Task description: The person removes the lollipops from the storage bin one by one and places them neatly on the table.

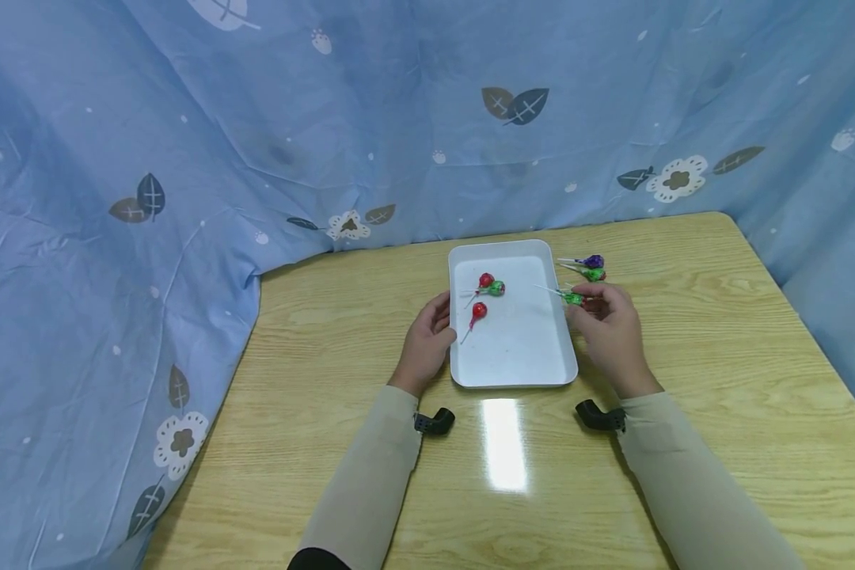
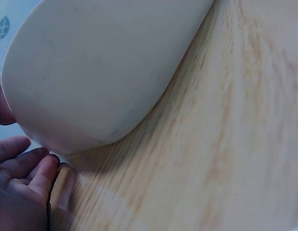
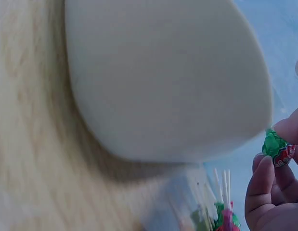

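Note:
A shallow white tray (image 1: 513, 348) lies on the table, its near end toward me. My left hand (image 1: 426, 336) holds its left edge, the thumb at the rim and the fingers along the outer wall. At the right edge, my right hand (image 1: 610, 328) pinches a green-and-red wrapped lollipop (image 3: 278, 147) by its candy end, the white stick pointing left over the tray. Inside the tray are a red lollipop (image 1: 479, 310) nearest me, another red lollipop (image 1: 485, 279) and a green lollipop (image 1: 497, 288) farther back, these two overlapping.
Beyond the right hand, a purple lollipop (image 1: 594, 261) and a green lollipop (image 1: 594, 275) lie beside the tray, sticks toward it. The wooden table (image 1: 313, 340) ends at a blue patterned curtain (image 1: 427, 142) behind and on the left.

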Motion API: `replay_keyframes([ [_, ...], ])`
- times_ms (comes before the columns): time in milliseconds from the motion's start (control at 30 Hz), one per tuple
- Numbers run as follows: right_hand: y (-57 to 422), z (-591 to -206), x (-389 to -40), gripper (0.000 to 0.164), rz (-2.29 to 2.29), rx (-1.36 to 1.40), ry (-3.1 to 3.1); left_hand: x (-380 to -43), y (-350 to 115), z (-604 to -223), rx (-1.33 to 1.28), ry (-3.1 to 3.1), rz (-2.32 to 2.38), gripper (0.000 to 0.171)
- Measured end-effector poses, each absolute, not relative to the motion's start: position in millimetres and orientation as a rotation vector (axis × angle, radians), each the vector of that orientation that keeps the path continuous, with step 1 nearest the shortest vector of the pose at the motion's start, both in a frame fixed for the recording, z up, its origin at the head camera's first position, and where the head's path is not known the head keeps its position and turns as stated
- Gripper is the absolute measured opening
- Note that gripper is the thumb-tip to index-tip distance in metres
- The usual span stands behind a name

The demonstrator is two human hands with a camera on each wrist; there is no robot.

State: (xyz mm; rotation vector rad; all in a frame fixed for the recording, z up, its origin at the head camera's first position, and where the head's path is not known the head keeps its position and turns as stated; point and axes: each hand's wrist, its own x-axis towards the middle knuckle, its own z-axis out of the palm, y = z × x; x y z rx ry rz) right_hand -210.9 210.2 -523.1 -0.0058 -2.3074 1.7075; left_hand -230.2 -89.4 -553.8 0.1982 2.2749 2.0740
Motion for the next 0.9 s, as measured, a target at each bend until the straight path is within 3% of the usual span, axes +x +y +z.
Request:
replay_keyframes([
  [500, 225, -533, -200, 0.035, 1.708, -0.005, -2.226, -230, -90, -554, 0.193, 2.274, 2.068, 0.069],
  [900, 243, -541, -197, 0.029, 1.609, -0.137, -2.248, -230, -90, -554, 0.194, 2.285, 2.058, 0.069],
])
